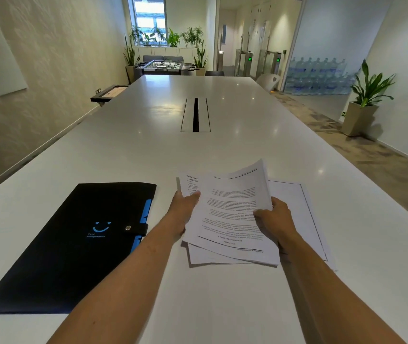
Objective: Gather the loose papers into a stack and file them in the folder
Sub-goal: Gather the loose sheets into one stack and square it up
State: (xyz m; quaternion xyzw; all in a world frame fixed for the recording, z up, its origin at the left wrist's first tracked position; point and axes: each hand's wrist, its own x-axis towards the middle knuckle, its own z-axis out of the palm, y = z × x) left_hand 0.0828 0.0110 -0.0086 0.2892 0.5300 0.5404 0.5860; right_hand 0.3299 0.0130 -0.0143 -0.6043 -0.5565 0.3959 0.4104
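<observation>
Papers (232, 219), a loose and uneven bundle of printed sheets, sit between the two hands, with the near corners fanned out and not yet squared. Both bare forearms reach in from the near edge of the white table (198, 306). The left hand (185, 212) grips the bundle's left edge, thumb lying on top of the sheets and fingers hidden beneath. The right hand (276, 219) is closed on the bundle's right edge in the same way, thumb on the top page and the rest of the fingers under the paper. The top page carries lines of print that read upside down from this viewpoint, and its far right corner curls upward off the pile.

Just outside the right hand, one bordered sheet (305, 214) lies flat on the table, partly covered by the held bundle and by that hand, so whether it touches the bundle I cannot tell.

To the left of the left hand, well apart from the papers, lies a black folder (73, 244), closed and flat on the tabletop. A strap with a metal snap (128, 228) crosses its right edge, blue tabs show along that edge, and a blue smiling mark is printed on the cover.

Farther out beyond both hands, a cable slot (195, 114) runs along the middle of the table.
</observation>
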